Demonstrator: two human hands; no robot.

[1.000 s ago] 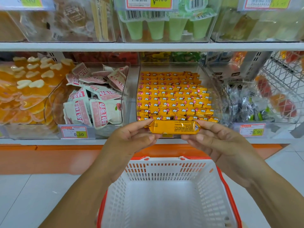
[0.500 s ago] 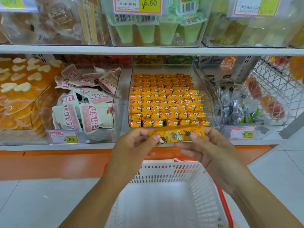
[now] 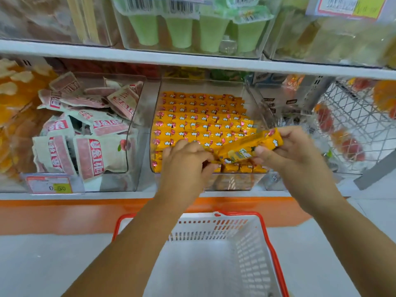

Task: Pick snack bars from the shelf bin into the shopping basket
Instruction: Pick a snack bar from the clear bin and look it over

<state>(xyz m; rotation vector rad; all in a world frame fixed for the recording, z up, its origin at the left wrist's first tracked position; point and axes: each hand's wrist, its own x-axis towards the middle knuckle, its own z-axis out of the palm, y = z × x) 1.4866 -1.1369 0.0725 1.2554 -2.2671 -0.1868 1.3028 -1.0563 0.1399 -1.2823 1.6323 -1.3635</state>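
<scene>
- Holding, item one: a yellow foil-wrapped snack bar, tilted with its far end raised toward two o'clock. The right hand grasps it between thumb and curled fingers, over the front edge of the clear plastic shelf bin.
- Stock: rows of matching yellow bars fill that bin, at twelve o'clock of both hands.
- Left hand: knuckles up, fingers curled at the bin's front row, at nine o'clock of the held bar's lower end. I cannot tell whether it pinches that end, a second bar, or nothing.
- Destination: a white perforated plastic shopping basket with a red rim, at six o'clock of the hands, below the shelf. No bar shows in the part in view.
- Handling, as a judgement:
  - Keep the hold on the bar's middle, since slick foil likely slips when pinched at a crimped end.
  - Bring the bar straight back toward six o'clock and let go low over the basket's middle, away from the rim.
  - Lift any second bar clear of the front row so it does not drag its neighbours over the bin's low front wall.
- Not legible or not shown:
  - Motion blur smears the wrapper print.
  - The left fingertips are tucked under.
  - The hands cover the bin's front label.
  - The basket's near half is cut off at six o'clock.
</scene>
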